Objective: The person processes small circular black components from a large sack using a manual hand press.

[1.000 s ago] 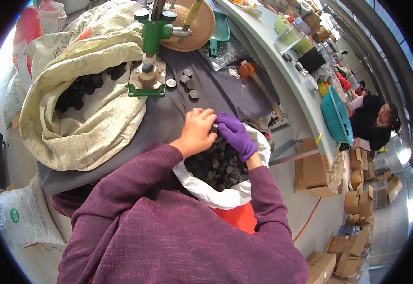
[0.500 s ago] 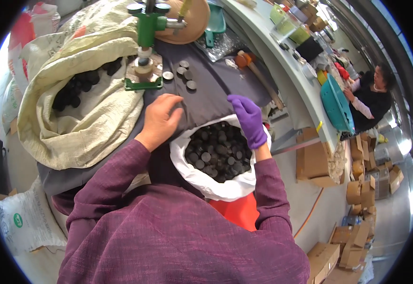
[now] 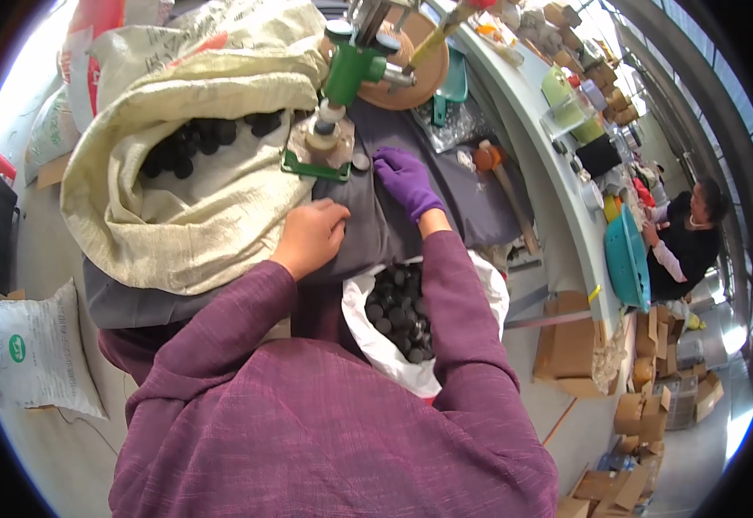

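Note:
My bare left hand [image 3: 311,237] rests on the grey cloth [image 3: 363,226] with its fingers curled in; anything inside them is hidden. My right hand [image 3: 406,183], in a purple glove, is bent over the cloth right of a green hand press [image 3: 342,78], fingers closed and pointing down. It covers the spot where several small round discs lay. One grey disc [image 3: 361,161] still shows between the glove and the press's green base [image 3: 316,166]. Below my right forearm, a white sack [image 3: 368,337] full of black discs [image 3: 400,312] stands open, partly covered by the sleeve.
Left of the press lies a large cream woven sack [image 3: 195,259] with dark pieces [image 3: 188,147] inside. An orange-headed mallet [image 3: 488,158], a teal dustpan [image 3: 452,82] and a brown round tray [image 3: 428,60] lie beyond. Right, a person [image 3: 687,233] sits by a teal basket [image 3: 625,259].
My right hand has moved from above the white sack, up and left, onto the discs beside the press. The left hand stays near the press base, lower on the cloth. The view has shifted.

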The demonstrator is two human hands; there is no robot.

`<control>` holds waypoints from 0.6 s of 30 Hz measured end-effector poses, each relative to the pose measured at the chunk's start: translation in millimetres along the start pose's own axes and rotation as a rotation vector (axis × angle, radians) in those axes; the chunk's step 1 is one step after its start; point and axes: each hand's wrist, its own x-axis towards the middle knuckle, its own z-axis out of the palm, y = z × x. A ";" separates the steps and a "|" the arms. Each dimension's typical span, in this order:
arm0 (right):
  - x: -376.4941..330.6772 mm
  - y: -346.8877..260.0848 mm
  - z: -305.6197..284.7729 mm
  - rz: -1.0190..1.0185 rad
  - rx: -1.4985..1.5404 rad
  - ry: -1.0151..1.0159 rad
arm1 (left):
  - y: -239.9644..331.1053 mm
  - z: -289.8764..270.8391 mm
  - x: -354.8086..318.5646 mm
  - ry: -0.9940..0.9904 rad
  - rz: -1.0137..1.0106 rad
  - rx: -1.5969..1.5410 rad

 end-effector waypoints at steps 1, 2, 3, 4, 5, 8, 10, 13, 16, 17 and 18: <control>-16.2 -7.4 -7.2 0.039 0.130 -0.009 | -1.2 -2.4 0.0 0.000 -0.016 0.009; -37.2 -10.2 -15.2 -0.001 0.177 0.051 | 0.8 -2.5 1.3 -0.007 -0.027 0.000; -58.9 -9.8 -22.9 0.024 0.165 0.051 | 1.0 -2.2 3.7 -0.013 -0.036 -0.007; -82.5 -10.2 -33.1 -0.013 0.190 0.056 | 1.0 -0.9 5.7 -0.031 -0.035 -0.029; -105.0 -12.6 -43.7 -0.050 0.214 0.063 | 1.6 0.1 6.9 -0.026 -0.030 -0.030; -159.2 -30.4 -68.2 -0.094 0.135 0.120 | -2.0 -0.5 3.9 -0.026 -0.032 -0.053; -194.1 -40.2 -81.1 0.023 0.143 0.059 | -1.1 -2.0 1.9 -0.027 -0.048 -0.075; -222.3 -55.4 -71.0 0.039 0.112 -0.044 | 2.1 -0.8 0.2 -0.046 -0.030 -0.073; -240.7 -49.0 -22.2 0.015 0.031 -0.186 | 5.2 0.7 -0.4 -0.067 -0.031 -0.073; -242.3 -52.4 -7.1 -0.013 -0.109 -0.243 | 4.2 -0.7 -1.4 -0.073 -0.052 -0.079; -244.1 -52.1 0.4 -0.041 -0.249 -0.299 | 3.4 -2.5 -1.8 -0.077 -0.035 -0.064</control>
